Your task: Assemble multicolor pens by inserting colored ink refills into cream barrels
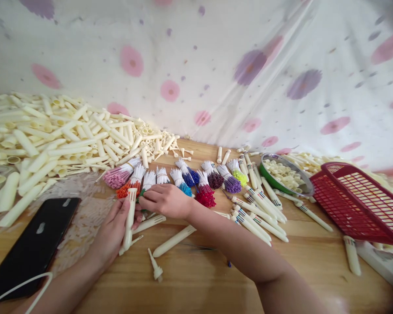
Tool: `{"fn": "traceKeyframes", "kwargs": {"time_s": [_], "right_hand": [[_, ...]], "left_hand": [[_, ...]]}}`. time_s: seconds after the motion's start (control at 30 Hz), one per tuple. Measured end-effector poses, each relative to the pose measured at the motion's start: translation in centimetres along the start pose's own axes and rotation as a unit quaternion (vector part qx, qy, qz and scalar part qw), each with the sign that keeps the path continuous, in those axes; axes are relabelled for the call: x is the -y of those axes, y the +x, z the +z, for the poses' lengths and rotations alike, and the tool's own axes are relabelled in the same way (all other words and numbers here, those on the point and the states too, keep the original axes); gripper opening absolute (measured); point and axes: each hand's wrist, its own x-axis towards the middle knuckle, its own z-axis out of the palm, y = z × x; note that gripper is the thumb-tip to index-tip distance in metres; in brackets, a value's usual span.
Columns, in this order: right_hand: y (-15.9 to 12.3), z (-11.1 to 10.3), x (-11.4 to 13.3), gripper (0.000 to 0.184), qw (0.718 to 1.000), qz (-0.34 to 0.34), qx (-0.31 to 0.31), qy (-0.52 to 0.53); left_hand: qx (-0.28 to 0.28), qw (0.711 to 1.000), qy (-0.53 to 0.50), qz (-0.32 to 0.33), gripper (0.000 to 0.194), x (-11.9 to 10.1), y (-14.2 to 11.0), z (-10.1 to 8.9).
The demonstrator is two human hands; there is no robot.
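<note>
My left hand is closed around a cream pen barrel, held nearly upright with its narrow collared end on top. My right hand reaches across to the left, fingers pinched together just beside that barrel, in front of the green-tipped refills. What the fingertips hold is hidden. Behind both hands stand bundles of white pen refills with coloured ends: pink, orange, cyan, red, purple and others. Below lie a loose barrel and a small pointed cream piece.
A big heap of cream barrels fills the back left. A black phone lies on clear plastic tubes at left. To the right are multicolour pens, a green-sided bowl of small cream parts and a tilted red basket.
</note>
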Motion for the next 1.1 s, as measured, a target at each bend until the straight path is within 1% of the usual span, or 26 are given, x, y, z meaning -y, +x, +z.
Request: {"fn": "traceKeyframes", "kwargs": {"time_s": [0.17, 0.27, 0.33, 0.37, 0.4, 0.43, 0.47, 0.5, 0.53, 0.57, 0.6, 0.63, 0.67, 0.7, 0.77, 0.83, 0.93, 1.03, 1.1], "right_hand": [[-0.9, 0.3, 0.5, 0.025, 0.998, -0.007, -0.066, 0.011], [-1.4, -0.7, 1.6, 0.027, 0.991, -0.007, -0.128, 0.040], [-1.7, -2.0, 2.4, 0.025, 0.976, 0.031, -0.192, 0.097], [-1.9, -2.7, 2.6, 0.023, 0.961, 0.074, -0.226, 0.140], [-2.1, -3.5, 2.8, 0.019, 0.935, 0.135, -0.266, 0.192], [-2.4, -4.2, 2.8, 0.015, 0.897, 0.208, -0.303, 0.245], [-2.7, -4.8, 2.6, 0.012, 0.843, 0.289, -0.341, 0.299], [-3.0, -5.2, 2.3, 0.009, 0.777, 0.362, -0.375, 0.353], [-3.4, -5.6, 2.0, 0.006, 0.707, 0.417, -0.403, 0.405], [-3.8, -5.7, 1.6, 0.006, 0.642, 0.454, -0.421, 0.452], [-4.3, -5.8, 1.3, 0.007, 0.589, 0.473, -0.430, 0.494], [-4.8, -5.8, 1.1, 0.008, 0.552, 0.480, -0.432, 0.528], [-5.3, -5.9, 0.9, 0.009, 0.528, 0.481, -0.428, 0.553], [-5.8, -5.9, 0.9, 0.010, 0.515, 0.479, -0.423, 0.571], [-6.7, -6.1, 1.0, 0.011, 0.509, 0.470, -0.412, 0.592], [-7.3, -6.3, 1.3, 0.011, 0.515, 0.464, -0.406, 0.595], [-7.8, -6.7, 1.8, 0.009, 0.529, 0.461, -0.396, 0.593], [-7.7, -6.8, 2.3, 0.008, 0.542, 0.444, -0.388, 0.599], [-7.5, -6.8, 2.6, 0.009, 0.549, 0.427, -0.386, 0.606]], "left_hand": [[-0.013, 1.000, -0.011, -0.002, 0.043, -0.2, 0.0, 0.4], [-0.023, 1.000, -0.008, -0.005, 0.042, -0.2, 0.1, 0.4], [-0.021, 1.000, 0.003, -0.001, 0.042, -0.3, 0.1, 0.4], [-0.014, 1.000, 0.013, 0.004, 0.041, -0.4, 0.1, 0.4], [-0.002, 1.000, 0.025, 0.011, 0.041, -0.5, 0.1, 0.3], [0.012, 0.999, 0.040, 0.018, 0.040, -0.5, 0.0, 0.3], [0.027, 0.998, 0.055, 0.024, 0.040, -0.5, -0.1, 0.3], [0.039, 0.997, 0.066, 0.028, 0.039, -0.5, -0.2, 0.2], [0.050, 0.995, 0.077, 0.031, 0.038, -0.4, -0.4, 0.1], [0.062, 0.993, 0.092, 0.036, 0.037, -0.3, -0.5, 0.0], [0.075, 0.990, 0.112, 0.041, 0.036, -0.2, -0.6, -0.2], [0.091, 0.985, 0.136, 0.048, 0.034, 0.0, -0.7, -0.3], [0.110, 0.979, 0.162, 0.056, 0.032, 0.2, -0.8, -0.5], [0.133, 0.971, 0.191, 0.064, 0.028, 0.3, -0.8, -0.6], [0.175, 0.952, 0.239, 0.083, 0.022, 0.6, -1.0, -0.8], [0.198, 0.935, 0.277, 0.104, 0.022, 0.7, -1.1, -0.9], [0.207, 0.910, 0.331, 0.141, 0.029, 0.7, -1.3, -0.7], [0.217, 0.882, 0.368, 0.196, 0.031, 0.8, -1.3, -0.7], [0.220, 0.870, 0.382, 0.220, 0.031, 1.0, -1.3, -0.8]]}}
